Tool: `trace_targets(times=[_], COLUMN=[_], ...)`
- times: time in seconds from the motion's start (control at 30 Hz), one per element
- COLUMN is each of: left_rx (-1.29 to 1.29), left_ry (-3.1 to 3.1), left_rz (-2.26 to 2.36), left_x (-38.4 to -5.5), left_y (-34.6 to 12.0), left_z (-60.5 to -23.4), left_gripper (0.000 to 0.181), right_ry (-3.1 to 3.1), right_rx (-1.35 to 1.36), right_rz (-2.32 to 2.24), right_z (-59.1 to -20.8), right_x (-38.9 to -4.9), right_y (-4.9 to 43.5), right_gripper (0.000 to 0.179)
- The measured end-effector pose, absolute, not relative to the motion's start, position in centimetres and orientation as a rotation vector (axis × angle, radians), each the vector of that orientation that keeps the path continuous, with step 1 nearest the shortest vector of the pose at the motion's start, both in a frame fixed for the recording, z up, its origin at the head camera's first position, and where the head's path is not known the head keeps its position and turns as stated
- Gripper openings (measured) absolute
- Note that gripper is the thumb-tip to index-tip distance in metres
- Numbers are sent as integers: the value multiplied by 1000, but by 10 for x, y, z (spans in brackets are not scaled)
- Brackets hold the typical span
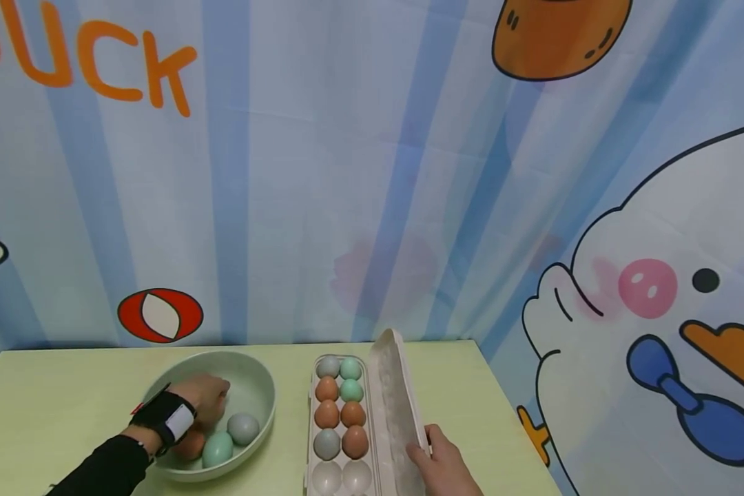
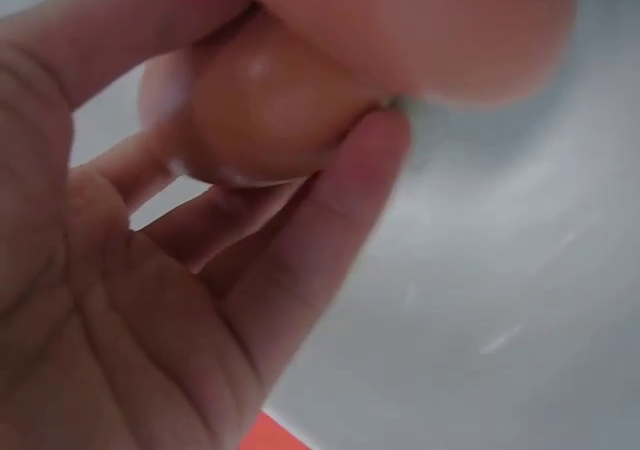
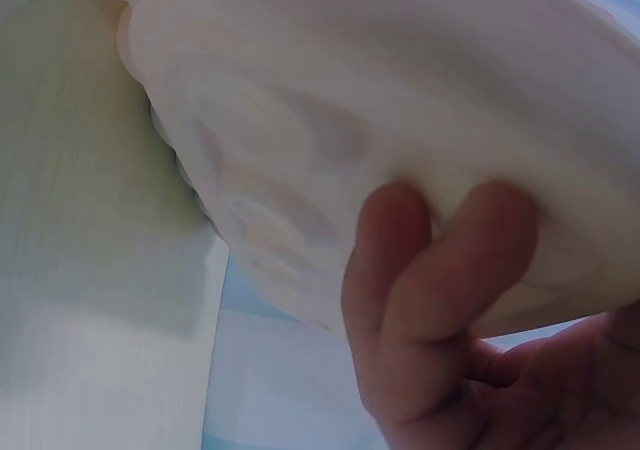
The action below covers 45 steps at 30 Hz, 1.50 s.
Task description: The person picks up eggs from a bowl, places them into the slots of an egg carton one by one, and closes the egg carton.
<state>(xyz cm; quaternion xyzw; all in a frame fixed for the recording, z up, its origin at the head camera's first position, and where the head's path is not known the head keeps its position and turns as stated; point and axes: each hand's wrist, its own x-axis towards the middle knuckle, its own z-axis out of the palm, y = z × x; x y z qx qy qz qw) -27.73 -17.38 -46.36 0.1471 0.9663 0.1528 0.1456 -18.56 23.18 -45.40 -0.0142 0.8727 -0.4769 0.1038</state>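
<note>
My left hand [image 1: 206, 398] reaches into a pale green bowl [image 1: 262, 382] and grips a brown egg [image 2: 275, 105] between thumb and fingers. A second brown egg [image 2: 450, 30] overlaps the thumb side in the left wrist view. Beside the hand in the bowl lie a brown egg [image 1: 189, 446], a green egg [image 1: 218, 450] and a grey egg [image 1: 244, 428]. My right hand [image 1: 445, 463] holds the raised lid [image 1: 403, 420] of an egg carton by its outer edge, the thumb inside and fingers against the outside. Brown, green and grey eggs fill the carton's far rows; its nearest visible cups [image 1: 326, 477] hold none.
Both the bowl and the carton stand on a light yellow table [image 1: 499, 441], the bowl to the left. A blue cartoon-printed curtain [image 1: 322, 172] hangs behind the table and along its right side.
</note>
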Motion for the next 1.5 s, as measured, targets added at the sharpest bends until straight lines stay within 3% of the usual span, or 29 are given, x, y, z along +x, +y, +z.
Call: trace_targets(times=[0.3, 0.47, 0.63, 1.1, 1.5], left_rx=[688, 872, 1005, 1336, 1356], left_ry=[2839, 2895, 2819, 2657, 2622], left_rz=[735, 763, 857, 790, 828], left_x=[-278, -263, -243, -216, -222], left_y=[-160, -131, -94, -37, -33], left_z=[-443, -429, -427, -476, -510], left_gripper=[12, 35, 44, 33, 29], right_ry=[2619, 2611, 2595, 2562, 2584], right_rx=[-27, -33, -43, -11, -27], right_rz=[-1416, -1409, -1377, -1368, -1379], right_z=[-455, -453, -452, -450, -454], right_x=[-183, -184, -187, -191, -191], right_y=[233, 233, 235, 235, 235], right_gripper=[36, 36, 37, 38, 36])
